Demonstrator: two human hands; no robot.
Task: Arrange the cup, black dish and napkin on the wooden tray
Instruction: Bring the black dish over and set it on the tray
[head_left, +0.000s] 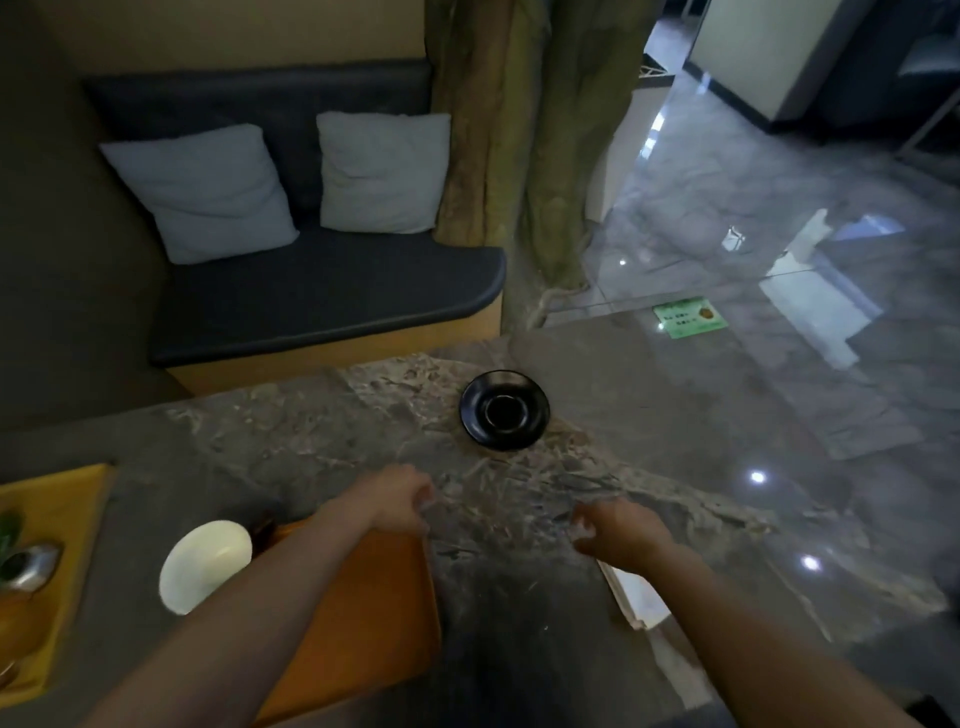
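Head view, looking down on a grey marbled tabletop (649, 415). Black dish (504, 409) sits alone on the tabletop toward the far edge, round, with a recessed centre ring, well apart from both hands. Wooden tray (363, 623) lies near the front edge, orange-brown, mostly under the left forearm; its right edge shows. White round piece (205, 566), likely the cup or a saucer, sits just left of the tray; cannot tell if it touches the tray. Small dark item behind it at the tray's far left corner, too blurred to name. Napkin (631, 597), white and flat, lies at the front right, partly hidden under the right forearm.

Left hand (397, 501) hovers over the tray's far right corner, fingers loosely curled, holding nothing visible. Right hand (621, 535) hovers above the tabletop near the napkin's far end, fingers loosely curled, nothing grasped as far as shown; some motion blur at the fingertips. The 2 hands are apart, with bare tabletop between them.

Yellow cloth (62, 519) at the far left carries a silver vase (31, 566) with green leaves. Behind the tabletop: a dark bench seat (332, 296) with 2 pale cushions (202, 192). Glossy floor (779, 218) on the right, a green label (688, 318) near the tabletop's far edge.
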